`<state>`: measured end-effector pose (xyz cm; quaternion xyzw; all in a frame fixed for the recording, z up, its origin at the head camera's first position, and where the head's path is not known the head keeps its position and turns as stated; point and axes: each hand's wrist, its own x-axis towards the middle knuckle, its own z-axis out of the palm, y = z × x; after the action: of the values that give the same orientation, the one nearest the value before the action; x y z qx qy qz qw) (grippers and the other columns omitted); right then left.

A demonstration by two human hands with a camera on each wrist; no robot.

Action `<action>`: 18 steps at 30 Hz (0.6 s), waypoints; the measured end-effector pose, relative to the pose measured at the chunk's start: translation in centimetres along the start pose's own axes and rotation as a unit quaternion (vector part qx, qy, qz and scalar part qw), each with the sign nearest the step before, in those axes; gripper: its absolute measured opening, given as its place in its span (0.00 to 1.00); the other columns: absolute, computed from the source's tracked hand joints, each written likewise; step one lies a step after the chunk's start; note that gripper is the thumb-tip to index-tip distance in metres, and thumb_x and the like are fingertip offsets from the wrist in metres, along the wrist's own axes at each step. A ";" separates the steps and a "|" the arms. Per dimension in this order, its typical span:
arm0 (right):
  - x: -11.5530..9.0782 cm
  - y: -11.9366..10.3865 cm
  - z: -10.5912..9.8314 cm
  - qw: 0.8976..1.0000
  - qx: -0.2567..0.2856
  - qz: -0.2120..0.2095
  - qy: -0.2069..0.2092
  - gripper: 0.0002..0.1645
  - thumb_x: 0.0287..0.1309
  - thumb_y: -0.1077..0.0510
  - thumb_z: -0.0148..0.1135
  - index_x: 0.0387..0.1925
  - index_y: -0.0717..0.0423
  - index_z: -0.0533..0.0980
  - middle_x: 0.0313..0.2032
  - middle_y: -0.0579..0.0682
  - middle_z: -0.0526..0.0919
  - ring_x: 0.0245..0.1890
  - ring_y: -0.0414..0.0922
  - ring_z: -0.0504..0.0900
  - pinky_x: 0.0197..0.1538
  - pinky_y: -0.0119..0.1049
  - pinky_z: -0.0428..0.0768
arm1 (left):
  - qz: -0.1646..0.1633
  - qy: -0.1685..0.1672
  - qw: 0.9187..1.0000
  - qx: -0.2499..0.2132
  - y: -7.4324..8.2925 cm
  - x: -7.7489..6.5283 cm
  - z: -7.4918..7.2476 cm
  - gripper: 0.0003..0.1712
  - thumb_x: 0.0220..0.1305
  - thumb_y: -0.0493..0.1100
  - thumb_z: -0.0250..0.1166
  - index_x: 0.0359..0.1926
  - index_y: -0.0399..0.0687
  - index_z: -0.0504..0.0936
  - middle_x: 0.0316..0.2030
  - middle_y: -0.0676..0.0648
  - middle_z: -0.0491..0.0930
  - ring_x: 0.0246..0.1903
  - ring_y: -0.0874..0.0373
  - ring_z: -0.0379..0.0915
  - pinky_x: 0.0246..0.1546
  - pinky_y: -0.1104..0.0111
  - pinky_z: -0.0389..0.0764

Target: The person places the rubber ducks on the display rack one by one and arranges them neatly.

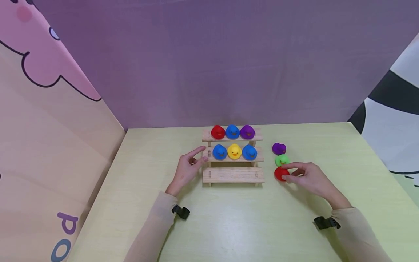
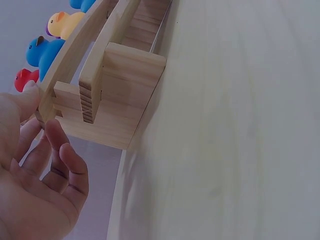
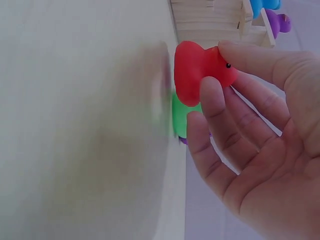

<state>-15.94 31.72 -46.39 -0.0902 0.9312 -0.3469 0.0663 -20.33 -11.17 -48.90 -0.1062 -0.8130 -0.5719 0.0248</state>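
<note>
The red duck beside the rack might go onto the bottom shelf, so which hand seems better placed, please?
Probably the right hand: it pinches the red duck, near the right end of the bottom shelf. The left hand holds the left end of the rack and no duck.

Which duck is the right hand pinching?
The red duck by the green one; no other is held, and the second red duck sits on the top shelf.
</note>
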 end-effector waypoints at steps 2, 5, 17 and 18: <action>0.0 -0.2 -0.1 1.000 -0.001 -0.003 0.004 0.24 0.66 0.50 0.74 0.60 0.54 0.85 0.51 0.59 0.89 0.42 0.47 0.85 0.34 0.35 0.81 | -0.002 0.001 1.000 0.000 0.0 0.0 0.0 0.27 0.74 0.49 0.70 0.72 0.54 0.81 0.45 0.37 0.83 0.31 0.55 0.71 0.25 0.73 0.67; 0.0 -0.7 -0.2 1.000 -0.003 -0.011 0.011 0.24 0.66 0.50 0.74 0.60 0.53 0.85 0.50 0.58 0.90 0.41 0.45 0.86 0.34 0.34 0.81 | -0.001 -0.001 1.000 -0.001 -0.1 0.0 0.0 0.27 0.74 0.48 0.70 0.72 0.55 0.81 0.48 0.37 0.83 0.32 0.55 0.71 0.25 0.73 0.67; -0.1 -2.9 -0.5 0.999 0.007 -0.043 0.019 0.23 0.65 0.51 0.75 0.59 0.53 0.86 0.48 0.55 0.90 0.40 0.44 0.86 0.37 0.33 0.81 | -0.002 0.003 1.000 0.001 -0.2 0.1 0.0 0.26 0.74 0.49 0.70 0.71 0.56 0.81 0.43 0.36 0.83 0.31 0.56 0.71 0.25 0.72 0.67; -0.1 -3.2 -0.5 0.999 0.007 -0.044 0.019 0.23 0.65 0.50 0.75 0.58 0.53 0.86 0.47 0.55 0.91 0.39 0.43 0.87 0.37 0.33 0.81 | -0.001 0.004 1.000 0.000 -0.2 0.1 0.0 0.26 0.74 0.48 0.70 0.71 0.56 0.82 0.42 0.36 0.83 0.31 0.57 0.71 0.25 0.73 0.67</action>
<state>-15.56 29.74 -43.90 -0.1238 0.9248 -0.3581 0.0338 -20.49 -11.23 -49.09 -0.1030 -0.8133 -0.5720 0.0270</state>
